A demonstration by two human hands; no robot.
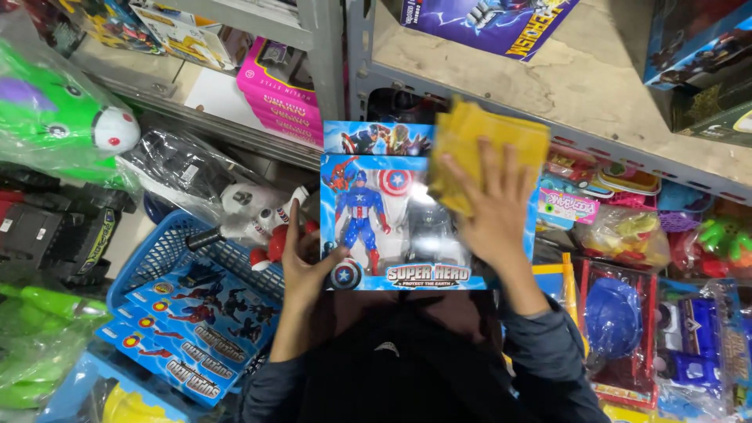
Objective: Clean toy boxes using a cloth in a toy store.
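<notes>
A blue boxed set of action figures (376, 211) with a clear window is held up against my chest, under the edge of a grey metal shelf. My left hand (301, 262) grips its lower left corner, thumb on the front. My right hand (489, 207) presses a folded yellow cloth (486, 145) flat against the box's upper right corner, fingers spread over the cloth.
A blue plastic basket (168, 251) at lower left holds more boxes of the same kind. Bagged green toys (55, 117) lie at the left, a pink box stack (282, 98) on the shelf behind. Packaged toys crowd the right. The grey metal shelf (595, 86) runs overhead.
</notes>
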